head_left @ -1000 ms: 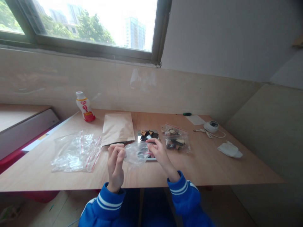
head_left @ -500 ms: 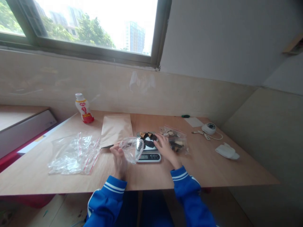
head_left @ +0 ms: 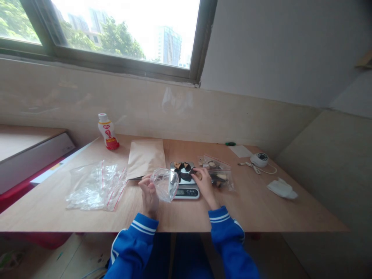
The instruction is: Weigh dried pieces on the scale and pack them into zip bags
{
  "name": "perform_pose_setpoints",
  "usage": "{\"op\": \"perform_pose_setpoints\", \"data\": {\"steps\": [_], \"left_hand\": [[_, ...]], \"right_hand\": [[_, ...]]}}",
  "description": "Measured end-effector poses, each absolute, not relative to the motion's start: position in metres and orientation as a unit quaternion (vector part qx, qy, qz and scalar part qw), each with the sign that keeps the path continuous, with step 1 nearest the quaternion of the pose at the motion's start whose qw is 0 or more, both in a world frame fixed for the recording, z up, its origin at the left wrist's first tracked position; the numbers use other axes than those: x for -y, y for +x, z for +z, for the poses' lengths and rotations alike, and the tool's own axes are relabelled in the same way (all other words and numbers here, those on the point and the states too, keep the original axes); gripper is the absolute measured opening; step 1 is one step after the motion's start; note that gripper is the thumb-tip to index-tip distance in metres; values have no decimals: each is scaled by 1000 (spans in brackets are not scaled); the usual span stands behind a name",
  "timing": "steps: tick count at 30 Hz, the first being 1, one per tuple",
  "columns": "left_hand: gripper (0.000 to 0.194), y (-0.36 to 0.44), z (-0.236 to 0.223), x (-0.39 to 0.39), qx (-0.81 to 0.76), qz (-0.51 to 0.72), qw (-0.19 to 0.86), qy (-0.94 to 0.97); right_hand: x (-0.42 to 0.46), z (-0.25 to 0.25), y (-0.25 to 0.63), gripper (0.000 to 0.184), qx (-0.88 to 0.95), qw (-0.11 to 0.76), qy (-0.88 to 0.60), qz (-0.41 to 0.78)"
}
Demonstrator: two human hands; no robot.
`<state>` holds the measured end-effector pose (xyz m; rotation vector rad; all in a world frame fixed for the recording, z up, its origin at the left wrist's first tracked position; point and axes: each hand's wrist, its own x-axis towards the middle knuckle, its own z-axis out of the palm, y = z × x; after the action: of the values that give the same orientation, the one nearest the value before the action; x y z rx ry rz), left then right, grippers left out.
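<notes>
My left hand (head_left: 149, 195) is raised near the table's front, holding up a clear plastic bag (head_left: 165, 185), which hangs just in front of a digital kitchen scale (head_left: 186, 191). Dark-and-tan chunks (head_left: 183, 171) lie on the scale's metal top. My right hand (head_left: 205, 182) reaches between the scale and a zip bag of similar chunks (head_left: 217, 173). Its fingertips appear to pinch a small brown chunk at the scale's right edge. The bag partly hides the scale's left side.
A kraft paper pouch (head_left: 145, 159) lies behind my left hand, and a crumpled zip bag (head_left: 95, 186) lies to the left. A drink bottle (head_left: 108, 131) stands at the back. On the right are a white corded device (head_left: 259, 159) and a white cloth (head_left: 281, 189).
My left hand and the clear bag have shifted slightly right and lower. My right fingertips now sit at the scale's right edge. The head view has shifted a little.
</notes>
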<state>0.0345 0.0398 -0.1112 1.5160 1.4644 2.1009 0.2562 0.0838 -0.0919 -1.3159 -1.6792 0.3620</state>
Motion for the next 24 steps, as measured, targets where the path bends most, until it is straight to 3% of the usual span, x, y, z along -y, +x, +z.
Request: {"op": "perform_pose_setpoints", "data": {"steps": [9, 13, 18, 22, 24], "left_hand": [[22, 35, -109, -38, -473, 700, 73, 531], [23, 35, -108, -37, -490, 689, 78, 529], [21, 36, -107, -35, -503, 685, 90, 520], [21, 37, -109, -38, -504, 709, 98, 484], [23, 36, -112, -40, -497, 731, 105, 456]], "right_hand": [[-62, -19, 226, 17, 672, 546, -478, 150], [-45, 13, 200, 18, 740, 499, -392, 225], [-39, 7, 190, 26, 763, 458, -357, 283], [-52, -16, 200, 25, 715, 505, -418, 243], [-60, -30, 206, 27, 718, 486, -450, 213]]}}
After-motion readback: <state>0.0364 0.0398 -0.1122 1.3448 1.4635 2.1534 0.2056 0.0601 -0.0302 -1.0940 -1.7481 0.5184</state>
